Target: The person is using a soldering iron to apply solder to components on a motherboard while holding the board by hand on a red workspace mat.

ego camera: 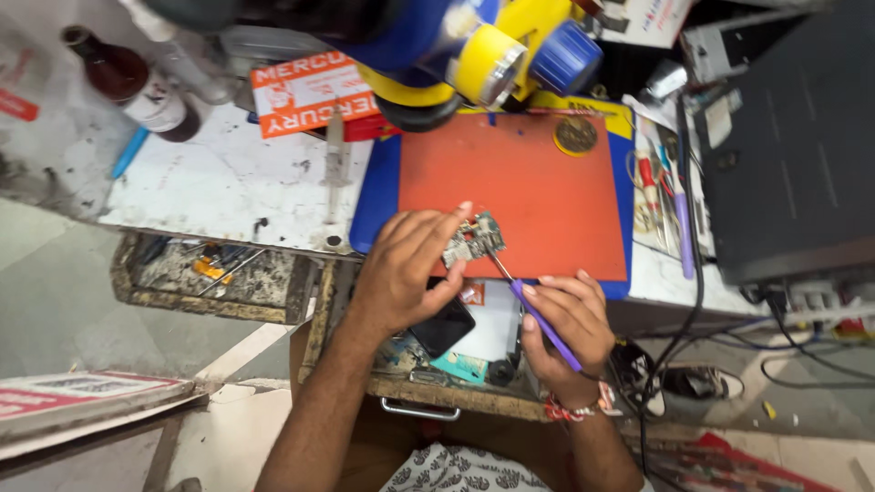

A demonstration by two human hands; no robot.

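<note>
Both forearms reach up from the near edge. His right hand point(563, 323) is closed around a purple tool point(538, 314), tip touching a small circuit board point(474, 240). His left hand point(410, 264) pinches that board at the near edge of the red mat point(538, 182), above an open drawer point(437, 387). I reckon a hard poke could flick the board out of that pinch into the drawer, or scratch it.

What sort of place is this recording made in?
Most likely a small electronics repair bench. The left hand holds a bare circuit board over an orange work mat, the right hand works it with a purple-handled tool, and a microscope head hangs above.
</note>
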